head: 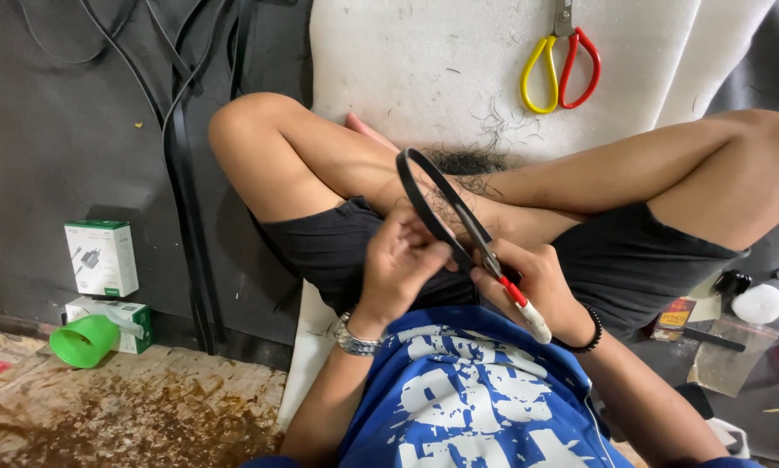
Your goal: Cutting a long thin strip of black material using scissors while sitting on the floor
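The black strap I am working on is a flat, narrow band bent into a long loop, its rounded end standing up over my crossed legs and its two runs coming down together toward my lap. It looks smooth and dull, like rubber or leather, and matches the long black strips lying on the dark floor mat to my left.

My left hand holds the lower part of the loop, the fingers curled together and pinched on the band just where the two runs meet. My right hand is wrapped shut around a cutting tool with a red and white handle; its dark metal blade end lies right against the strap, just beside my left fingertips. Whether the blades already bite the band I cannot tell.

Above my knees, a pair of scissors with one yellow and one red handle rests on the white foam sheet. Left of me stand two small white and green boxes and a green cup tipped on its side.
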